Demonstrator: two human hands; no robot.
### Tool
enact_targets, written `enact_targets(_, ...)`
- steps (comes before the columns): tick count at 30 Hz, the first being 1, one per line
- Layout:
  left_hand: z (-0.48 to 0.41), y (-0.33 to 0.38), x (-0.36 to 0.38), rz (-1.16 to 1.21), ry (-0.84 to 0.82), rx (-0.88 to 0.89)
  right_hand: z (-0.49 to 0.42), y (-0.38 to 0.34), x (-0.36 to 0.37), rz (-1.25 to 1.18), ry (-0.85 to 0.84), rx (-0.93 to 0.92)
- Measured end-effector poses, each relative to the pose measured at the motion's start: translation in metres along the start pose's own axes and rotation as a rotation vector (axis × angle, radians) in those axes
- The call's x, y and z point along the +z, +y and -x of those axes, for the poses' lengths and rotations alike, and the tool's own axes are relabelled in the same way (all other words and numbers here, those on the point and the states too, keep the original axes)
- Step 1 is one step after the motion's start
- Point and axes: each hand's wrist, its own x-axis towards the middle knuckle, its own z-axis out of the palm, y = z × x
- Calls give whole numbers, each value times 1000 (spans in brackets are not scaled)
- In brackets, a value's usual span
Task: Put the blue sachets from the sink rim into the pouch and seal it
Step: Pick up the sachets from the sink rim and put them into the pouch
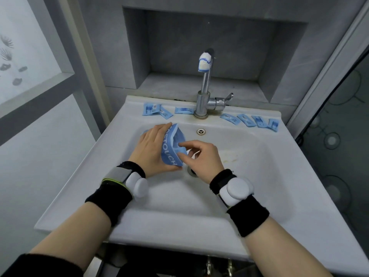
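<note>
The left hand point(151, 148) grips the blue pouch point(169, 154) from the side. Its fingers point(162, 127) are curled over the pouch's upper edge and its thumb is under the lower corner, so the pouch hangs above the basin point(239, 156) and clear of it. The right hand point(203, 158) meets it there: its fingers point(187, 144) are clamped on the lip of the pouch, forefinger at the inside and thumb on the printed face, and the mouth gapes between the two hands. The sachets are well beyond all the fingers, flat on the sink rim point(131, 104). Three sachets point(165, 113) lie above the left fingers, to the left of the tap point(203, 96). Another four point(246, 119) run in a row up and to the right of the right fingers, past the tap. The drain point(191, 171) sits just under the right fingers, partly hidden by the hand. A black band with a white device point(237, 189) circles each wrist.
</note>
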Motion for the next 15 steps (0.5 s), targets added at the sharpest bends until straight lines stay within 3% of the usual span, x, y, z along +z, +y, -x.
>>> enact_targets(8, -8, 23, 7, -12, 72, 50, -3, 1, -14, -110, 94, 79)
enact_targets(15, -1, 19, 16, 74, 111, -10, -3, 4, -13, -72, 120, 73)
